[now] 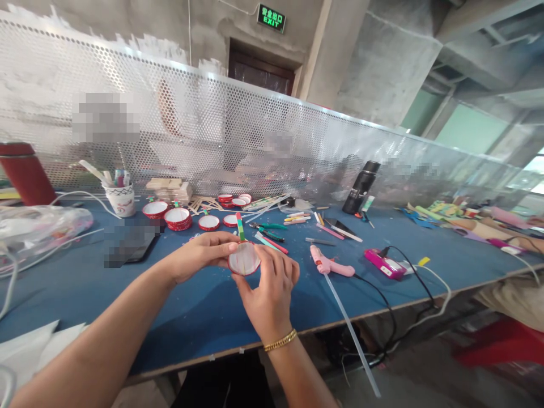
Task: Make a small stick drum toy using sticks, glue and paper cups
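Between my two hands is a small round disc [244,259] with a white face, a red rim and a green-and-red stick standing up from its top edge. My left hand [208,253] pinches its left side near the stick. My right hand [270,277] grips the right and lower edge with thumb and fingers. A gold bracelet [280,341] circles my right wrist. Just beyond my hands lie similar red-rimmed white discs, one single [209,222] and a stack [177,219] to its left. To the right rests a pink hot glue gun [329,263] with a long clear glue stick.
Pliers [270,232] and several markers [297,218] lie past my hands. A black bottle [361,188] stands by the perforated metal screen [255,122]. On the left are a paper cup [120,199], a phone [136,245] and a red bottle [26,173]. A magenta power strip [385,264] trails cables rightward.
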Motion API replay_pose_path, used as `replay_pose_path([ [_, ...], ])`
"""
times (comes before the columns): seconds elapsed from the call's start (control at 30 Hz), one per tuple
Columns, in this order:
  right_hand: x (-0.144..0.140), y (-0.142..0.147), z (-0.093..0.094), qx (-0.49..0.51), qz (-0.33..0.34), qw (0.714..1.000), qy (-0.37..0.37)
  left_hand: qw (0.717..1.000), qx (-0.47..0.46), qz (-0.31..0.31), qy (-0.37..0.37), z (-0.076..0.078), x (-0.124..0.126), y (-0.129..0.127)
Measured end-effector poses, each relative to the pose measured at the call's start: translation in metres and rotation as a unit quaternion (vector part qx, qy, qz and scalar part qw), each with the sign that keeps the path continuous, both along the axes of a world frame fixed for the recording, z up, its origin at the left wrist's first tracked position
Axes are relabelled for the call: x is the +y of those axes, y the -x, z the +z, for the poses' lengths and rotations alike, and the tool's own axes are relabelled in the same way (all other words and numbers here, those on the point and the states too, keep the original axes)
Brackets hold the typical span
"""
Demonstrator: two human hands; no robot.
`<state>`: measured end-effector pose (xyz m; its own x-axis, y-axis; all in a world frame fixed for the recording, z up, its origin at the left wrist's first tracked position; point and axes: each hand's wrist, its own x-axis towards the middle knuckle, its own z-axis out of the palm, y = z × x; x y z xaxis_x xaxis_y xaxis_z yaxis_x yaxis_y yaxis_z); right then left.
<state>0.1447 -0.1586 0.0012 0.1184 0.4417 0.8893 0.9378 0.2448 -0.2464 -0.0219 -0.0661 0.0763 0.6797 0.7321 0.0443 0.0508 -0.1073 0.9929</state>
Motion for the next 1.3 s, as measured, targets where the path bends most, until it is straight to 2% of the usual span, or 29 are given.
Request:
replay_pose_path([
  [0.6,-0.001,0.002,0.001,0.012,0.005,1.0,0.02,1.0,0.003,0.009,0.016,0.0,-0.001,-0.003],
  [0.83,-0.001,0.004,0.002,0.009,-0.002,1.0,0.029,0.999,0.017,0.037,0.029,-0.005,0.001,-0.008],
  [1.3,-0.002,0.007,0.003,-0.023,-0.021,0.999,0.03,0.997,0.024,0.064,-0.028,-0.013,-0.001,-0.021],
])
